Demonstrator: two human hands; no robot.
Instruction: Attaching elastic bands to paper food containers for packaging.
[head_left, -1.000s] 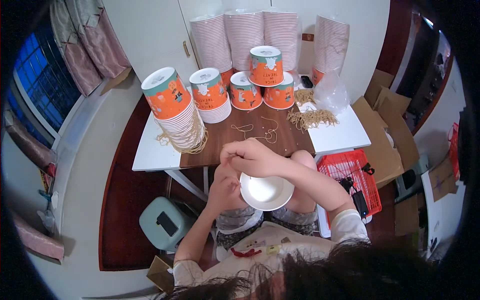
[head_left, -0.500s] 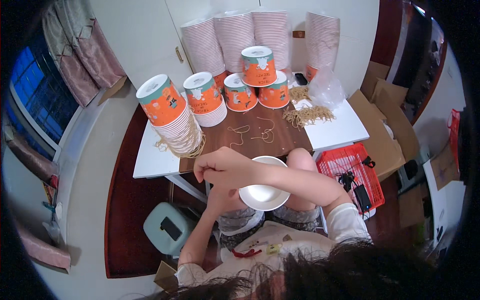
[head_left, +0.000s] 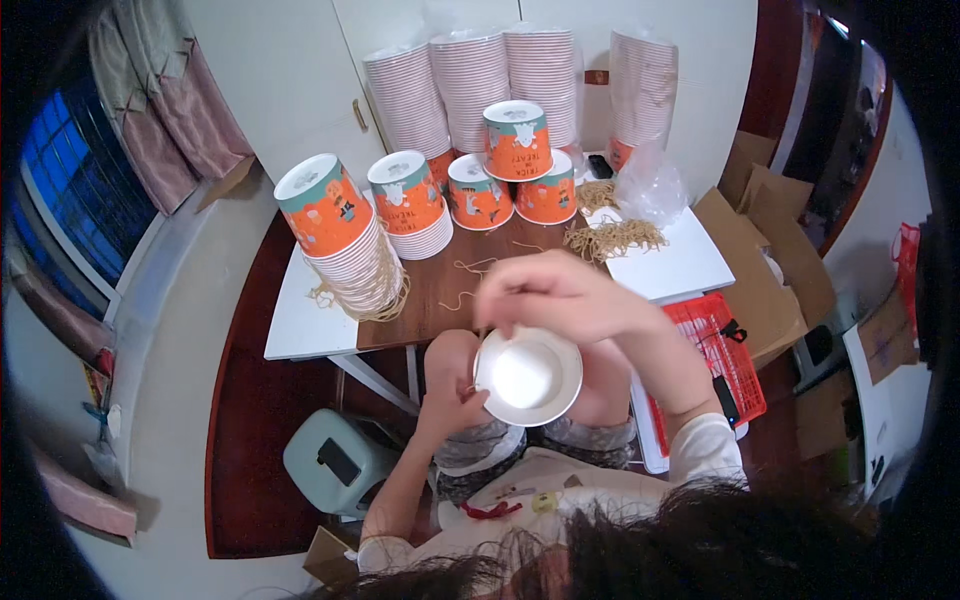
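Observation:
My left hand point(head_left: 452, 405) grips a white paper bucket point(head_left: 560, 375) by its left rim, thumb at the edge. The bucket rests between my knees with its open mouth up, showing a bare white inside. Above its far rim hovers my right hand point(head_left: 560, 295), its fingers bent down and smeared by motion; whether they hold anything is unclear. Just beyond, a few loose tan cords point(head_left: 475, 267) lie on the brown tabletop point(head_left: 420, 290), partly hidden by the right hand.
Upside-down orange and green paper buckets point(head_left: 480, 200) stand on the table. Tan cords drape over the left stack point(head_left: 350, 265). Tall wrapped stacks point(head_left: 470, 90) line the back. A cord bundle point(head_left: 615, 240) and plastic bag point(head_left: 650, 185) lie right, above a red basket point(head_left: 715, 345).
My right hand has moved rightward from above the left hand to over the bucket's far rim. The bucket's mouth and my left hand are now less covered.

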